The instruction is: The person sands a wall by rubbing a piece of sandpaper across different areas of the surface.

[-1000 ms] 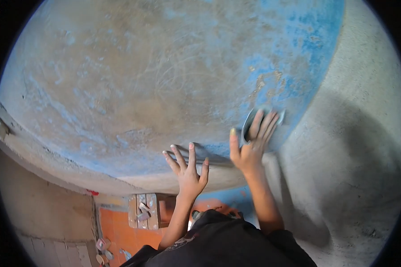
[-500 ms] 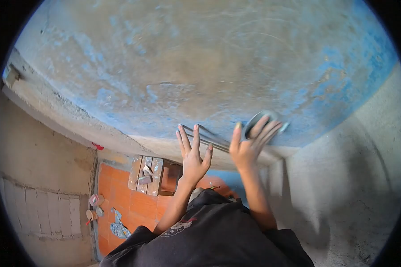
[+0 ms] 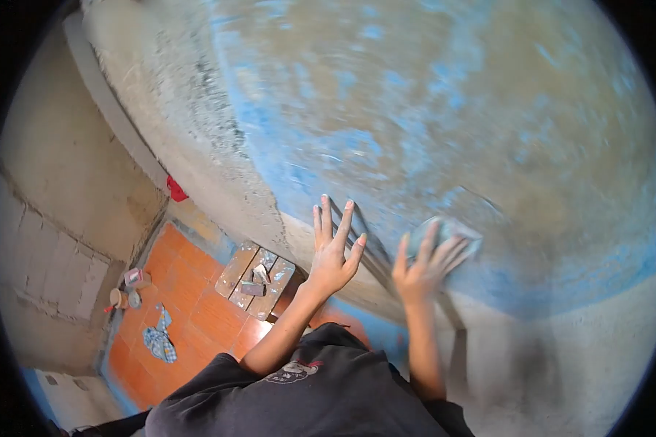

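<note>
A wall point(image 3: 539, 189) with worn blue paint and brownish-grey patches rises in front of me. My right hand point(image 3: 419, 273), slightly blurred, presses a pale grey-green sheet point(image 3: 470, 239) that looks like sandpaper flat against the wall. Its fingers spread over the sheet, and part of the sheet is hidden beneath them. To its left, my left hand point(image 3: 334, 258) is open with fingers spread and nothing held. Its fingertips are at the wall, by the lower border of the blue paint, and they cast dark shadows.
A wooden stool point(image 3: 239, 273) with paint spots stands at lower left, bearing a grey-brown block point(image 3: 253, 289) and a whitish crumpled piece point(image 3: 262, 273). On the orange tile floor point(image 3: 189, 291) lie a checked cloth point(image 3: 159, 339) and small containers point(image 3: 119, 297). A red scrap point(image 3: 176, 189) is near the corner.
The view has tilted and shifted left, showing more floor. My right hand has moved with the sheet slightly downward. My left hand remains spread at the wall.
</note>
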### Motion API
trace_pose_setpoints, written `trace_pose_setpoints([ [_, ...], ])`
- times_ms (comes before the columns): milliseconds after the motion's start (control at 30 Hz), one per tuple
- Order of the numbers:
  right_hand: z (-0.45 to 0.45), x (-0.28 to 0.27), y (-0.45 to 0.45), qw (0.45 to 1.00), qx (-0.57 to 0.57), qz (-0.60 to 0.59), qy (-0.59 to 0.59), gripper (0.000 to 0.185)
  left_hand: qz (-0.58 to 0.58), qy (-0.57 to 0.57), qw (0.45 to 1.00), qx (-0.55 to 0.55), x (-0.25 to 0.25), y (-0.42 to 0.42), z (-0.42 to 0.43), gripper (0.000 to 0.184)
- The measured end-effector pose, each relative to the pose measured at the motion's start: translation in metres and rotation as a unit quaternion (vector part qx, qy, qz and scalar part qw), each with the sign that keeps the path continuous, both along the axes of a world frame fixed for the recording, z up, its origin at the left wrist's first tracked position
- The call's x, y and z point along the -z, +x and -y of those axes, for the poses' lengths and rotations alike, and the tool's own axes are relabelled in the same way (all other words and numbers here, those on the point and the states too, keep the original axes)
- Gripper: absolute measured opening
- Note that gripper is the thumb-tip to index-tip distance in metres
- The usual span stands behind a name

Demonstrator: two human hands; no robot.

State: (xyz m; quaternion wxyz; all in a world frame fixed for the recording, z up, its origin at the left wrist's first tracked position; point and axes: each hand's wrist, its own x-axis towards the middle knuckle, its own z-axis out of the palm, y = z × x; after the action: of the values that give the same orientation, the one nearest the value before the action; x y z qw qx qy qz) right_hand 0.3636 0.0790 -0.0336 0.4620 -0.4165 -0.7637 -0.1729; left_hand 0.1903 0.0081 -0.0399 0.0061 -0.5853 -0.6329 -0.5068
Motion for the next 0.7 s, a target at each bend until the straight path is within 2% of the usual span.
trace_pose_setpoints([
  [67,0.011,0.019,-0.036,0.995,-0.055,0.065,-0.046,0.069,-0.010,0.008,1.000,0.014,-0.008,-0.035,0.005,0.065],
  [167,0.000,-0.049,-0.065,0.994,-0.045,0.098,0.010,0.071,-0.032,-0.022,0.999,-0.010,-0.017,-0.075,0.016,0.063],
  [267,-0.015,-0.129,-0.100,0.992,0.016,-0.040,0.118,0.072,-0.029,-0.027,0.999,0.027,-0.019,-0.112,0.024,0.064],
  [367,-0.010,-0.142,-0.132,0.990,0.043,0.053,0.121,0.076,-0.063,-0.048,0.997,-0.021,-0.021,-0.137,0.033,0.063],
  [467,0.012,-0.121,-0.169,0.960,-0.078,0.266,0.046,0.079,-0.016,-0.054,0.998,0.031,-0.022,-0.156,0.037,0.062],
  [500,0.009,-0.129,-0.173,0.954,-0.078,0.274,0.094,0.083,-0.016,-0.054,0.998,0.041,-0.022,-0.161,0.037,0.062],
  [600,0.014,-0.198,-0.178,0.978,0.018,0.184,0.093,0.083,-0.006,-0.056,0.996,0.063,-0.019,-0.167,0.038,0.062],
  [633,0.005,-0.214,-0.183,0.977,0.037,0.133,0.164,0.082,0.004,-0.059,0.996,0.070,-0.019,-0.167,0.039,0.062],
  [700,0.008,-0.218,-0.198,0.974,0.029,0.168,0.148,0.081,0.019,-0.056,0.995,0.085,-0.017,-0.166,0.037,0.062],
])
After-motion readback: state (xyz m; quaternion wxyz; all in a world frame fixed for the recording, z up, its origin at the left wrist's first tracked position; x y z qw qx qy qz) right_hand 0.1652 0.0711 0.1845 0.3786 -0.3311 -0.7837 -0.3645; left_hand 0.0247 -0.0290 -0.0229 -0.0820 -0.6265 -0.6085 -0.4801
